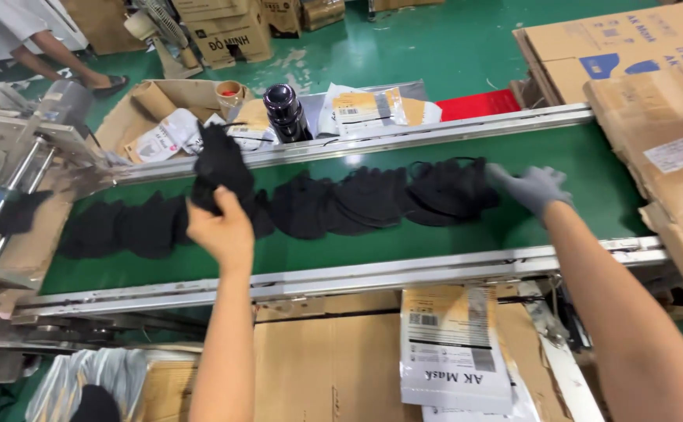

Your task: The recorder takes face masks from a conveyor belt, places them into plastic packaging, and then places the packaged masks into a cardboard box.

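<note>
While the left hand grips black masks, the right hand (gloved, fingers seemingly spread) touches the belt's mask row.

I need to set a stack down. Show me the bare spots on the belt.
Bare green belt lies right of the gloved right hand, and in a strip between the black masks and the near rail. The middle is crowded; the left hand lifts masks there.

A row of masks lies along the conveyor belt, with a bottle behind it.
</note>
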